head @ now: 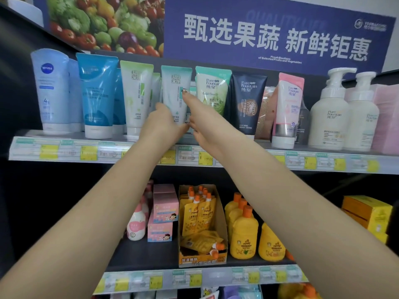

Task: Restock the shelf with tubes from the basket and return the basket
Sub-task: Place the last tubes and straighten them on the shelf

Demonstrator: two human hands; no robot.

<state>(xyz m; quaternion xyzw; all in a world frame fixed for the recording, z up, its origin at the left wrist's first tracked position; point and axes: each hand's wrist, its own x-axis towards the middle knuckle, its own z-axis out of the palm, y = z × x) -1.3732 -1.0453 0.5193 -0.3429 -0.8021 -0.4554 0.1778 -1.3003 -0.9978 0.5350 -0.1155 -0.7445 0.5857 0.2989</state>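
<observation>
Hands on target, centre of frame, upper shelf (216,157). Both of mine are around one teal-and-white tube (176,93) that stands cap-down in the front row, between a green-topped white tube (136,93) on its left and a green Pure Fountain tube (212,91) on its right.

Left hand (164,120): fingers curled against the tube's lower left flank, thumb near its base. Right hand (197,117): comes in from the lower right, one finger stretched up the tube's front face, its nail about mid-label; the remaining fingers are folded low by the cap and I cannot tell how firmly they pinch. I read both as holding the tube rather than merely touching it.

Key relation: the tube's long axis is vertical, crimped end up, cap at the shelf lip. It lies straight ahead of and slightly above both hands, one on each side. Neither hand is clearly nearer.

Judgement: this is the seating step, squaring the tube in its slot. Gaps to the neighbours are narrow, so a sideways nudge could tip them.

Basket: not in view. Return step not yet done, as far as I can judge.
</observation>
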